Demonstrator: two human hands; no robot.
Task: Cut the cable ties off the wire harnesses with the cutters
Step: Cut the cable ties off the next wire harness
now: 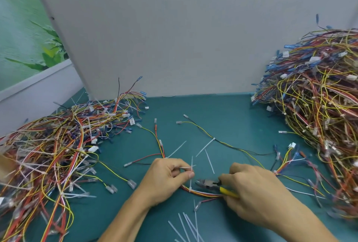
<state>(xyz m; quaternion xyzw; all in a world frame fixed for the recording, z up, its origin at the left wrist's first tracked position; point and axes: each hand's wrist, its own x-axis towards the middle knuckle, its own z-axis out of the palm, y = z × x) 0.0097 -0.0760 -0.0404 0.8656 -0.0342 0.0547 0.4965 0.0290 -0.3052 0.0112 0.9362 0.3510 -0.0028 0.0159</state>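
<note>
A wire harness (203, 193) of red, yellow and white wires lies across the green table (222, 114) between my hands. My left hand (166, 178) pinches a white cable tie (190, 168) between thumb and fingers, just above the harness. Another white tie (190, 188) is still wrapped round the harness below it. My right hand (251, 189) grips the yellow-handled cutters (211, 184), whose jaws point left toward that tie, a short way from it.
A big heap of tied harnesses (317, 106) fills the right side. A lower heap of harnesses (58, 145) spreads over the left. Loose cut ties (186, 228) lie near the front edge and several more (205, 147) behind my hands. A grey partition (174, 38) closes the back.
</note>
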